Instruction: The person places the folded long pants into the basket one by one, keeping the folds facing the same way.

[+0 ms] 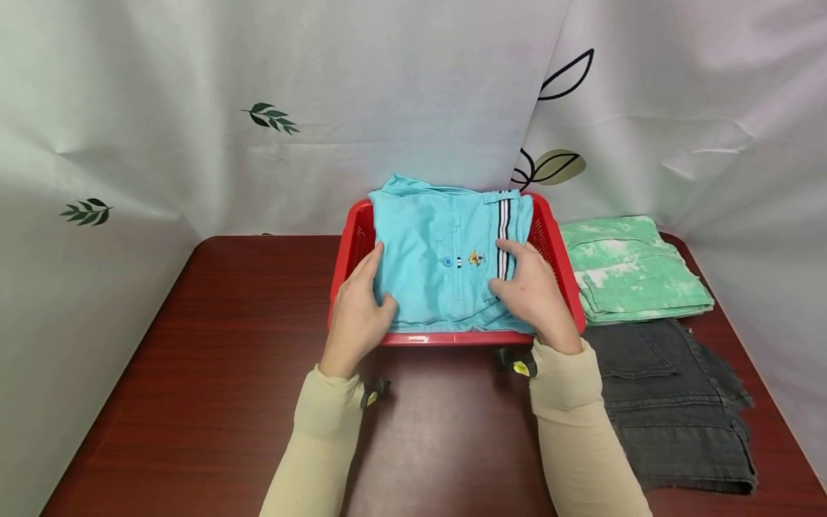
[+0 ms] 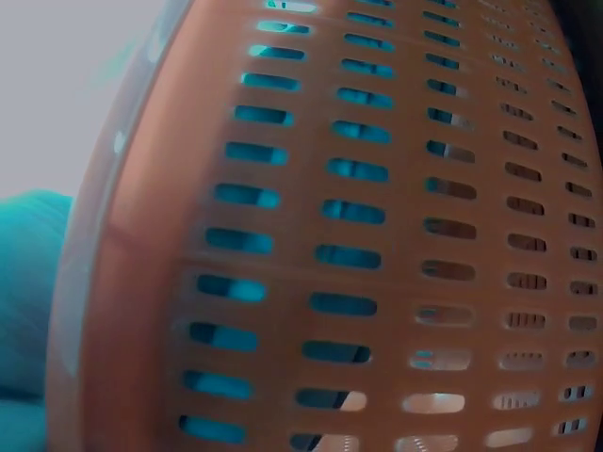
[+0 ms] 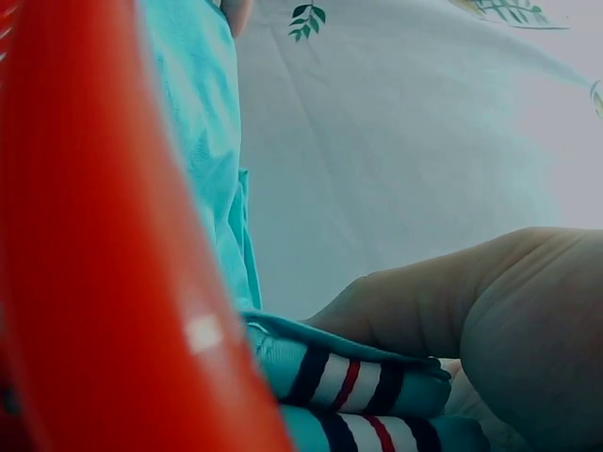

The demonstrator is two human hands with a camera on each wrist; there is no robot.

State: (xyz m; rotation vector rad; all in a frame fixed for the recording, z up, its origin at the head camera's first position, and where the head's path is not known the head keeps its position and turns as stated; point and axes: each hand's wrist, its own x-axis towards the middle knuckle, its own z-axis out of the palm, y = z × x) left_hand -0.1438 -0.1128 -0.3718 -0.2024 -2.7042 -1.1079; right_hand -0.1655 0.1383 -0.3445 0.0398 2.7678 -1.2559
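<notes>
Much of the red basket [image 1: 446,338] hides under turquoise cloth [image 1: 420,287].

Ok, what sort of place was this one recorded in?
Probably a makeshift filming booth: white leaf-printed sheeting stands around a glossy reddish-brown wood-look table, which holds a red perforated plastic basket.

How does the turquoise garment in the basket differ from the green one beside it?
The turquoise garment lies in the red basket, the green garment on the table. The turquoise garment has a striped band; the green garment has white mottling. Both are folded.
</notes>
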